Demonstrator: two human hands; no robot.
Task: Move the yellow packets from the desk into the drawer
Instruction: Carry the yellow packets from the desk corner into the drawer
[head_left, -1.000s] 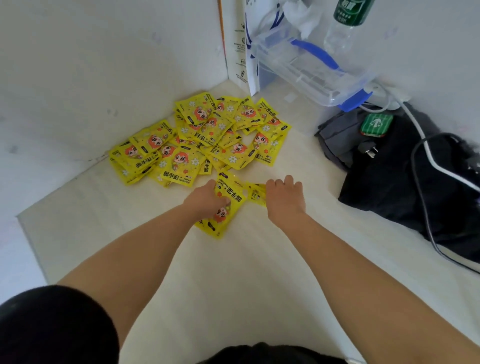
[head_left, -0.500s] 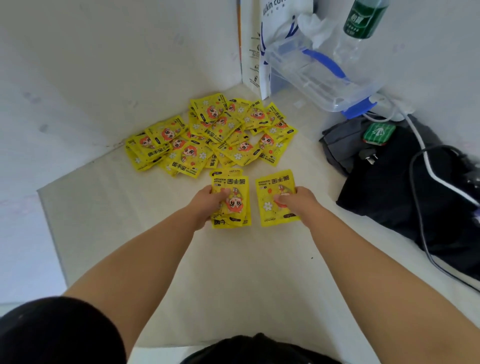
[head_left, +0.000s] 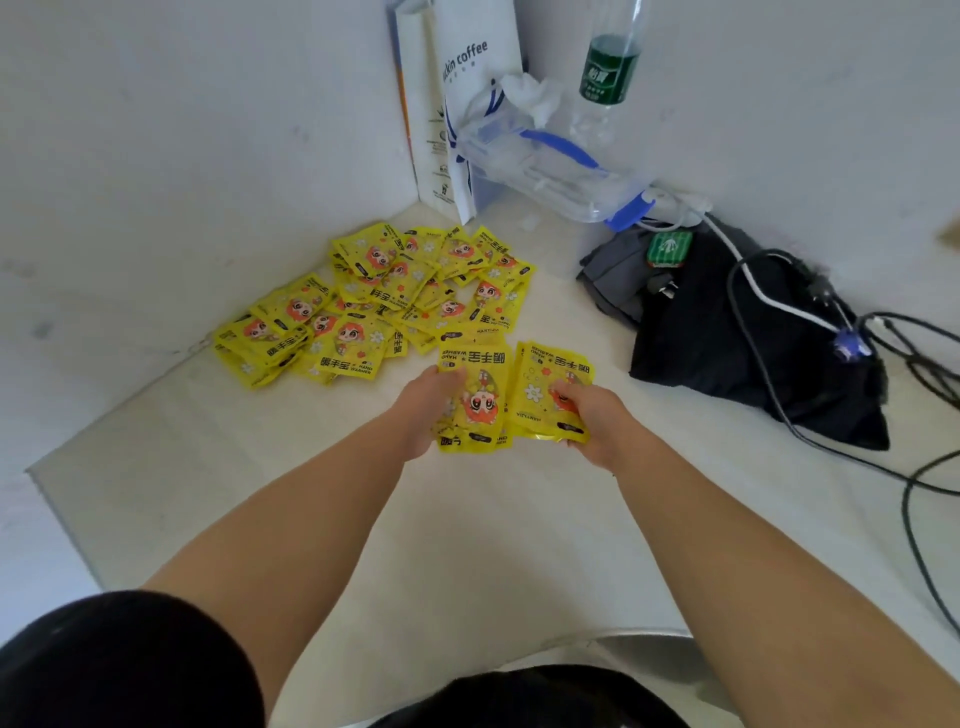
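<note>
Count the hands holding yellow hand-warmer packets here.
2. The left hand grips a small stack of hand-warmer packets; the right hand, just beside it, holds one visible packet, though more may be hidden behind. The loose pile lies on the desk beyond.

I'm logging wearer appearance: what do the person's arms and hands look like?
Both forearms are bare. The left hand and right hand wear no gloves, and no watch, bracelet or ring shows. A black short sleeve covers the left upper arm. The right arm leaves the frame bare, so its sleeve is out of view.
</note>
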